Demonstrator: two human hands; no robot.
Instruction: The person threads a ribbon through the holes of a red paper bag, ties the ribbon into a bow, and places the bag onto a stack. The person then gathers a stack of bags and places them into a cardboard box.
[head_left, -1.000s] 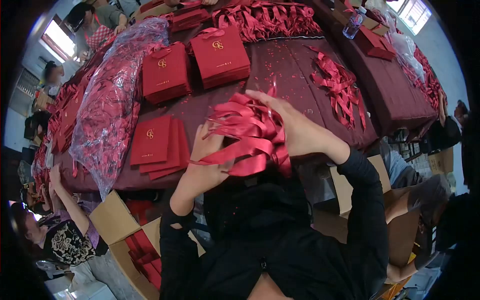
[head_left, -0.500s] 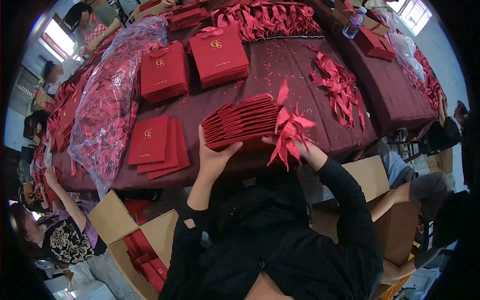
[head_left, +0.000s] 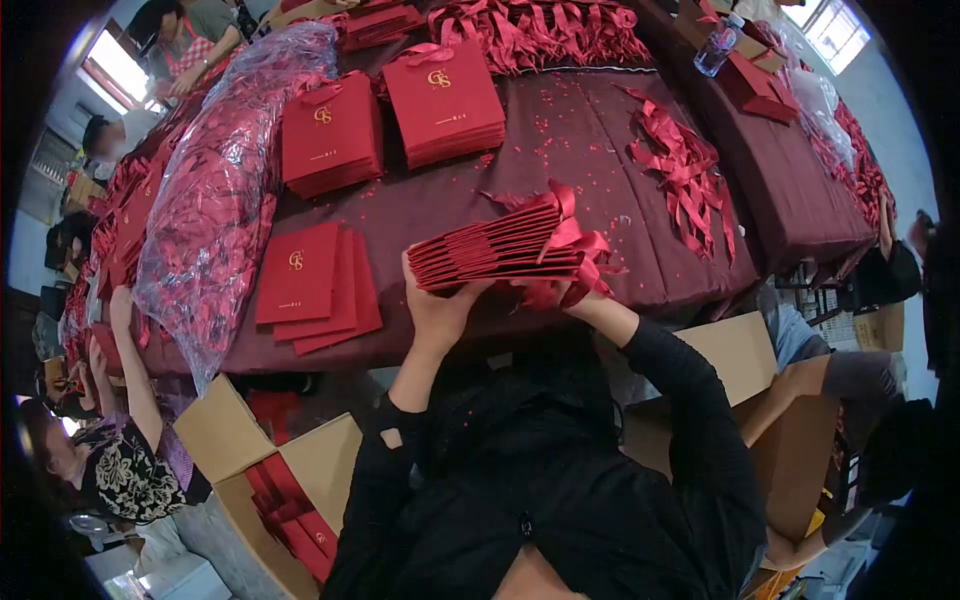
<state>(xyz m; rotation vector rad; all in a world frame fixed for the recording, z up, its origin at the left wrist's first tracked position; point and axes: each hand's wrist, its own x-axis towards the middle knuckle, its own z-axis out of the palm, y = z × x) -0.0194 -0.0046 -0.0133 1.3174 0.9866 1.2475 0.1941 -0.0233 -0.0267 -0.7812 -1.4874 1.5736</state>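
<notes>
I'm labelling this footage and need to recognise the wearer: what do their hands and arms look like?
The left hand and right hand have no gloves. Both arms wear black sleeves, the right sleeve with a crinkled texture. The left sleeve has what looks like a small hole near its cuff.

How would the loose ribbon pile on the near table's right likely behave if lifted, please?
The ribbon pile would probably flop, since it lies in limp bends. It may tangle where it crosses itself, and its sheen suggests slipperiness.
</notes>
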